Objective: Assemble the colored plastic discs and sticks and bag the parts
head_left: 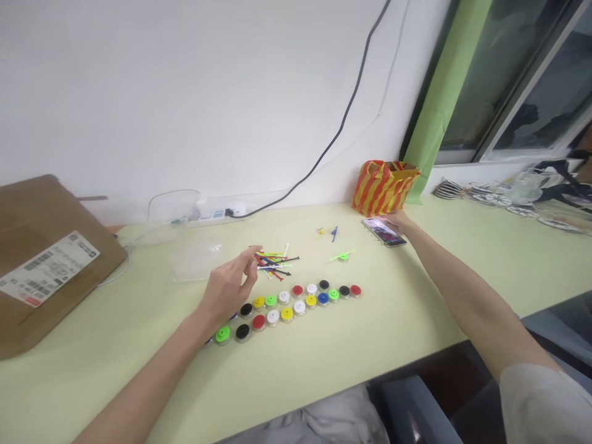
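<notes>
My left hand (230, 280) is at the left edge of a pile of thin coloured plastic sticks (276, 262), its thumb and forefinger pinched on the end of a white stick (282, 266). Two rows of small round pieces with coloured tops (287, 314) lie just in front, partly hidden by that hand. My right hand (396, 221) reaches to a phone (385, 232) lying on the table, its fingers at the phone's far edge; the fingertips are too small to make out. Between the hands lies a green piece with a stick across it (343, 256).
A cardboard box (55, 246) stands at the left, near a clear plastic bag (197, 259) and a power strip (215, 213). A red and yellow striped bag (383, 188) stands behind the phone. Wheel-like discs (499, 198) lie at the far right.
</notes>
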Demonstrator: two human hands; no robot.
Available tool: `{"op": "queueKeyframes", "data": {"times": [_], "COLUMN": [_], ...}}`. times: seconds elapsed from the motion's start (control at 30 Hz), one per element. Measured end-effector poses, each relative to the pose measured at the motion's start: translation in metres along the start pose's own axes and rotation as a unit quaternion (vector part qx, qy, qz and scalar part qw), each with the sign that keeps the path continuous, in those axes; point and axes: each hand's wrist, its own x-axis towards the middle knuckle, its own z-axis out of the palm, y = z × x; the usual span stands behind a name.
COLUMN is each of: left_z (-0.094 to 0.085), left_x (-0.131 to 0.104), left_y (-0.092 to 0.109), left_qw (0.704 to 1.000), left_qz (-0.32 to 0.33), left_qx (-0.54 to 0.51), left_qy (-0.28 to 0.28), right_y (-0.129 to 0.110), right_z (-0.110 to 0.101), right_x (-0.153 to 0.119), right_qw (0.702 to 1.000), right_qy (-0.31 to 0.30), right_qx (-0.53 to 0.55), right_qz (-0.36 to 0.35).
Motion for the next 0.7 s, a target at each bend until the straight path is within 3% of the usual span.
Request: {"op": "queueKeyframes", "data": {"times": [0.13,0.27,0.53,0.7], "left_z": [0.002,0.003,0.002,0.000], "left_x": [-0.001,-0.002,-0.002,-0.001], "left_y": [0.000,0.001,0.005,0.005], "left_qw": [1.000,1.000,1.000,1.000], "left_qz": [0.009,0.019,0.027,0.016], "left_qx": [0.001,-0.003,-0.013,-0.014], "left_qy": [-0.001,0.001,-0.003,0.000], "right_y": [0.001,0.006,0.012,0.014], "right_z": [-0.022,-0.042,-0.038,-0.051], "right_x": [-0.016,-0.042,-0.074,-0.088], "right_qw": [0.996,0.994,0.994,0.995], "right_qy": [0.027,0.009,-0.035,-0.092], "right_qx": [-0.066,-0.088,-0.095,-0.030], "right_qz": [0.058,0.070,0.047,0.028]}}
